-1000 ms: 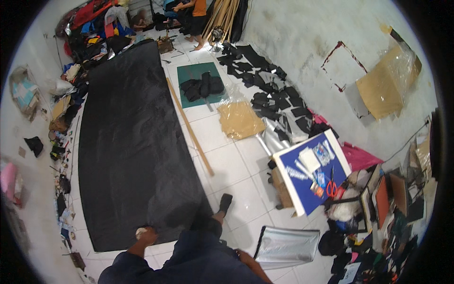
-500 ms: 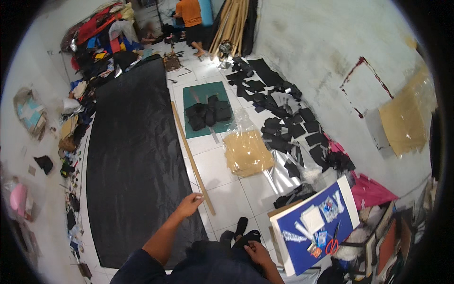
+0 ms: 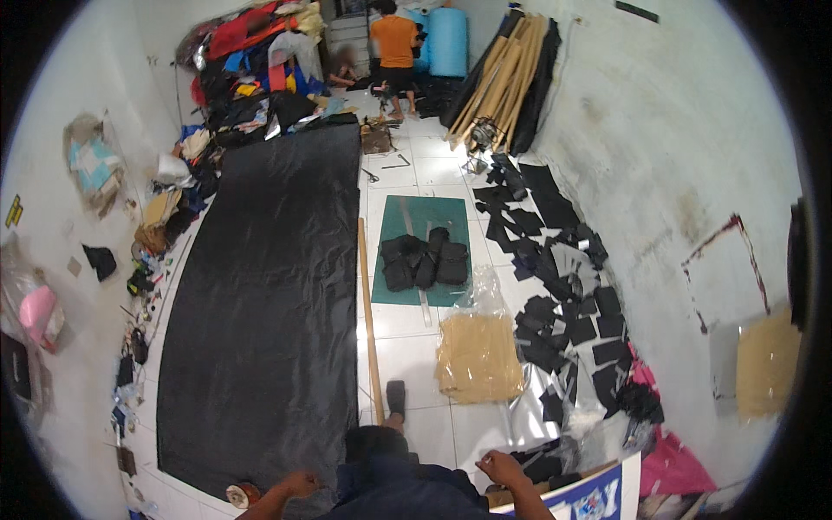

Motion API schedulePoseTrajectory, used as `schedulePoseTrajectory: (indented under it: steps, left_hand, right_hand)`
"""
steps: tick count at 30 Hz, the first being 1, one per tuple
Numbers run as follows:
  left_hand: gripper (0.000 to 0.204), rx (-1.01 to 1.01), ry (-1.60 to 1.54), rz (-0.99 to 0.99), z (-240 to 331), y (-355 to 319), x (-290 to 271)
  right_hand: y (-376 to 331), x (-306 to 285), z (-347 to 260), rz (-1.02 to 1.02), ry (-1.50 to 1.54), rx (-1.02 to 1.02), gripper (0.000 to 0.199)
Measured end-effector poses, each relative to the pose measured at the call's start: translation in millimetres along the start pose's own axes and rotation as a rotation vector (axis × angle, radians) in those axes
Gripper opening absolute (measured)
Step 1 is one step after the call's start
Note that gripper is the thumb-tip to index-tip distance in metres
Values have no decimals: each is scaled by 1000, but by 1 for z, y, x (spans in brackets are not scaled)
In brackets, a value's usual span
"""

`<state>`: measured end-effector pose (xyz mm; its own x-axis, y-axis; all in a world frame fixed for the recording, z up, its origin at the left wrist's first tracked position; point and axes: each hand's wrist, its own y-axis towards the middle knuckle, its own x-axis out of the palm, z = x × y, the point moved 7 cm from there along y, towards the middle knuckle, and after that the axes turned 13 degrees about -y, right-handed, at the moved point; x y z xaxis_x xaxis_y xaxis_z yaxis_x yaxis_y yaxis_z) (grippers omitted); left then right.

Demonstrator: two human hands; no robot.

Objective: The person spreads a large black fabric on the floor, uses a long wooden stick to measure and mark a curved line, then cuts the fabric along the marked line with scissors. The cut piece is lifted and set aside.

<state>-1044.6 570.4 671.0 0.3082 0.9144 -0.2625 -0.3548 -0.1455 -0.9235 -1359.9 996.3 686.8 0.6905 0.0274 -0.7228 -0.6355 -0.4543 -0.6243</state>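
Note:
A long sheet of black fabric [image 3: 269, 295] is spread on the floor at my left. My left hand [image 3: 301, 484] hangs over its near end; its fingers are blurred, and I see nothing in it. My right hand [image 3: 501, 468] is at my right side with its fingers curled together; whether something small is in them I cannot make out. Along the fabric's right edge lies a long brown tube [image 3: 367, 321], apart from both hands. A round reddish-brown thing [image 3: 243, 495] sits at the fabric's near edge, close to my left forearm.
Bundles of black cloth [image 3: 425, 260] rest on a green cutting mat [image 3: 399, 208]. Nearer lies a plastic-wrapped brown stack [image 3: 479, 360]. Black scraps [image 3: 555, 329] line the right wall. A blue board [image 3: 589, 498] is beside me. Brown tubes [image 3: 503, 82] lean near a person in orange [image 3: 395, 48].
My view has shifted and turned left, and one foot is forward. My left hand has come down from beside the long tube. The person in orange now stands more fully in view.

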Motion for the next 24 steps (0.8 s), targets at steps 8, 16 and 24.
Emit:
schedulePoseTrajectory:
  steps: [8,16,24]
  left_hand:
    - [43,199,-208,-352,0,73,-27]
    - [40,10,-399,-479,82,89,-104]
    - [33,-142,-915,-562,164,186,-209]
  right_hand:
    - [147,-85,-44,-185,64,120,48]
    - [257,-208,-115,-125,168,117,46]
    - [421,-305,-144,-189,163,20,44]
